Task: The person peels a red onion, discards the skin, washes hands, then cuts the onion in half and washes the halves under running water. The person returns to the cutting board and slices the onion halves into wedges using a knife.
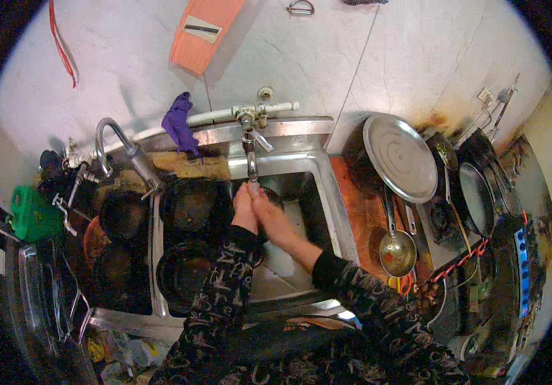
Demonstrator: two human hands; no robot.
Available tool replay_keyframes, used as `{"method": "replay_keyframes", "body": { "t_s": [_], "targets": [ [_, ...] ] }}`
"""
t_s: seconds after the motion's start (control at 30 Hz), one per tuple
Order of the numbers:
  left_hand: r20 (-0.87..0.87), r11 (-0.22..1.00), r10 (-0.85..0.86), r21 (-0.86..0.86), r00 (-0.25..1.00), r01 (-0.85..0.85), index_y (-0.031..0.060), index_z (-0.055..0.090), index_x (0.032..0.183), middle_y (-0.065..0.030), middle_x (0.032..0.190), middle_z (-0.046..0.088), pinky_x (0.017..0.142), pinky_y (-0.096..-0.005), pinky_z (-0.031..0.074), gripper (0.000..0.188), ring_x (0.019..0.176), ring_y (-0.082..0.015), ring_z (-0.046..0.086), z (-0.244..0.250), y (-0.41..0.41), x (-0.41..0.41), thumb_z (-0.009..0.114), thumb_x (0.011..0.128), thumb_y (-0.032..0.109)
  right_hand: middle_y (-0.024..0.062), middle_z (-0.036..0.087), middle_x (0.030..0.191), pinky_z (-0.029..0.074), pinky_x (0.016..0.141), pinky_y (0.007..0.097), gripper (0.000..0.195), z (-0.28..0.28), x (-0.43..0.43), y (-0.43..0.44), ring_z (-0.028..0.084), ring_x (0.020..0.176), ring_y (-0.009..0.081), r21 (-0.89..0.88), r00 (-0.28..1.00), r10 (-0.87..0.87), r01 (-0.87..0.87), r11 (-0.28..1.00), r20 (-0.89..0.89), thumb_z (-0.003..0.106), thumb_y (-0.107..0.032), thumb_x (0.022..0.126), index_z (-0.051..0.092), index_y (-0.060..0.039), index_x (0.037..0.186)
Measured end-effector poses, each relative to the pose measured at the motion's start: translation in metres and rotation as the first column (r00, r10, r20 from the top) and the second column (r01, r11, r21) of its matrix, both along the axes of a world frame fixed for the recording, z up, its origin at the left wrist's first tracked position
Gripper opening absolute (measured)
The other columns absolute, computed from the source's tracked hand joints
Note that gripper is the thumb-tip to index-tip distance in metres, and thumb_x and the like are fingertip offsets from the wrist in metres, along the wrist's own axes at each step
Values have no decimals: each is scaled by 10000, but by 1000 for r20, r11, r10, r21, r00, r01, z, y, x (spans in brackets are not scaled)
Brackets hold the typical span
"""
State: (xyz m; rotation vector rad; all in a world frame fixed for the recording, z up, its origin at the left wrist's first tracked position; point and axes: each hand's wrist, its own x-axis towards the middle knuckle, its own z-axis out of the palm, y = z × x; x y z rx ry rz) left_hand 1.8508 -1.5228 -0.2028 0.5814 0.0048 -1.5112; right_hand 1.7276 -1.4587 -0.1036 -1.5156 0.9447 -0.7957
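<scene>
Both hands meet under the spout of the metal tap (252,161), over the right-hand basin of the steel sink (300,221). My left hand (244,204) is on the left side, close against my right hand (273,216), which is blurred. The fingers bunch together right at the tap's outlet, so their exact pose is hidden. No object shows in either hand. To their left, dark round pans or bowls (191,207) sit in the shadowed middle basin.
A purple cloth or glove (179,126) hangs over the white pipe (213,115). Left are a curved tap (107,127) and a green jug (35,214). On the right stand a large lidded pan (398,156), a ladle (397,254) and a stove. An orange grater (203,38) hangs above.
</scene>
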Motion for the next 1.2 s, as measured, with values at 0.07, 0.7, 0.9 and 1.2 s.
{"method": "replay_keyframes", "body": {
  "t_s": [0.07, 0.7, 0.9, 1.2],
  "targets": [
    [341, 992, -80, 120, 937, 41, 123, 529, 941, -21, 831, 564, 674, -321, 441, 240, 739, -169, 505, 37, 20, -49, 409, 920, 330, 138, 357, 1370, 190, 1051, 290, 504, -29, -7, -6, 288, 1289, 212, -226, 999, -48, 45, 973, -8, 307, -356, 955, 340, -29, 1336],
    [124, 999, 32, -22, 992, -30, 128, 510, 826, -6, 794, 519, 687, -336, 414, 275, 764, -174, 483, 64, 29, -33, 406, 914, 366, 170, 500, 1158, 333, 936, 357, 424, -38, 18, -47, 447, 1090, 277, -150, 986, 104, -84, 985, 132, 288, -324, 943, 470, 5, 1139],
    [275, 990, -121, 107, 954, 94, 113, 539, 835, -17, 827, 546, 708, -326, 416, 288, 820, -176, 491, 28, 21, -22, 417, 920, 360, 226, 528, 1082, 374, 851, 431, 350, -52, 16, -37, 487, 997, 363, -45, 983, 16, -7, 999, 185, 315, -250, 911, 523, 2, 1037],
    [132, 999, -3, 49, 991, -3, -61, 375, 1174, -176, 1097, 488, 901, -387, 471, 338, 1022, -295, 513, 20, -25, 52, 313, 961, 193, 220, 474, 1228, 340, 977, 379, 414, -20, -10, -5, 445, 1145, 339, -265, 992, 71, -96, 959, -101, 407, -228, 881, 449, 11, 1216]
  ]
}}
